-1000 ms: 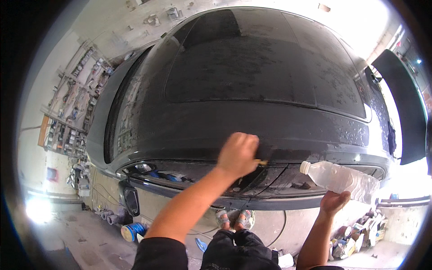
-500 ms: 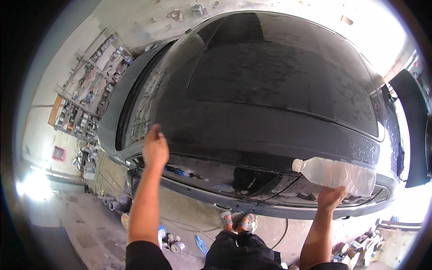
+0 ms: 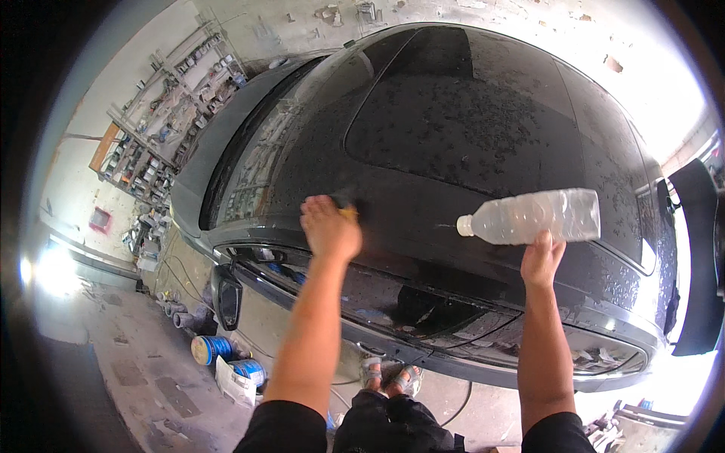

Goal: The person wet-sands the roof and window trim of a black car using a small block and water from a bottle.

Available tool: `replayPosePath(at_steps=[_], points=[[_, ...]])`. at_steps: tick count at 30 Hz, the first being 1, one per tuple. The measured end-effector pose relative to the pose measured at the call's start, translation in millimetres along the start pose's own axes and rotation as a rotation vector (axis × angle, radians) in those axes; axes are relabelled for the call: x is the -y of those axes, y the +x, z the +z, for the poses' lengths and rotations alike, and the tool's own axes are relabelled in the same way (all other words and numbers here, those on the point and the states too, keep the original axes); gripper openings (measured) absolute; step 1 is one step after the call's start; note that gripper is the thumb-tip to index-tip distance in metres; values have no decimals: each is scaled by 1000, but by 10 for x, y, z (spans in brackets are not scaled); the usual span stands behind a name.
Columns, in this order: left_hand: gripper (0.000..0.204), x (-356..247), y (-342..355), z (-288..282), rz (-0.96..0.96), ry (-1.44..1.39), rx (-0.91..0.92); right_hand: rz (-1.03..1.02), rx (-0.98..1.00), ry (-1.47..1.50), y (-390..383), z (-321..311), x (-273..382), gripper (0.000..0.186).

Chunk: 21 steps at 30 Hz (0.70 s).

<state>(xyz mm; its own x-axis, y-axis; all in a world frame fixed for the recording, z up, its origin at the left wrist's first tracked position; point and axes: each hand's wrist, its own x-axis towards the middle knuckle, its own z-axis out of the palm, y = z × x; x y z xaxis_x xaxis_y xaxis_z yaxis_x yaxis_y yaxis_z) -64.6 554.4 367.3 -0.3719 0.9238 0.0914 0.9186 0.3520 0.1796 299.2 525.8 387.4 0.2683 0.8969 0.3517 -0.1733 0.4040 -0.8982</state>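
Observation:
A dark car roof (image 3: 423, 208), wet in patches, spreads out in front of me. My left hand (image 3: 331, 229) lies on it near the windshield side, fingers curved over a small pad-like piece (image 3: 349, 214). Only a yellowish edge and a dark part of that piece show, so its kind is unclear. In my right hand (image 3: 542, 260) is a clear plastic bottle (image 3: 521, 217), gripped from below and lying sideways above the roof. Its white cap (image 3: 465, 225) points left toward my other hand, and a thin streak of liquid shows just beyond the cap.
The side windows (image 3: 423, 306) run along the near edge of the roof, with a side mirror (image 3: 228, 298) at left. Blue cans (image 3: 213, 349) stand on the floor by the car. Cluttered shelves (image 3: 143, 162) line the left wall. A raised dark panel (image 3: 693, 257) stands at far right.
My left hand has moved right along the roof and now lies flatter on it. The bottle has moved up and left, from the near roof edge to over the roof.

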Motion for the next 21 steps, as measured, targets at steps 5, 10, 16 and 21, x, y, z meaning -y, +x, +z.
replayPosePath(at_steps=[5, 10, 16, 21], points=[[75, -458, -262, -71, 40, 37, 101, -9, 68, -29, 595, 302, -137, 37], [81, -1126, -684, -135, 152, 73, 132, -7, 53, 71, 1005, 803, -341, 56], [84, 183, 378, -14, -128, 7, 7, 17, 239, 124, 1056, 761, -388, 60], [86, -821, -185, -85, -29, 88, 126, 62, 205, 69, 1088, 641, -558, 48]])
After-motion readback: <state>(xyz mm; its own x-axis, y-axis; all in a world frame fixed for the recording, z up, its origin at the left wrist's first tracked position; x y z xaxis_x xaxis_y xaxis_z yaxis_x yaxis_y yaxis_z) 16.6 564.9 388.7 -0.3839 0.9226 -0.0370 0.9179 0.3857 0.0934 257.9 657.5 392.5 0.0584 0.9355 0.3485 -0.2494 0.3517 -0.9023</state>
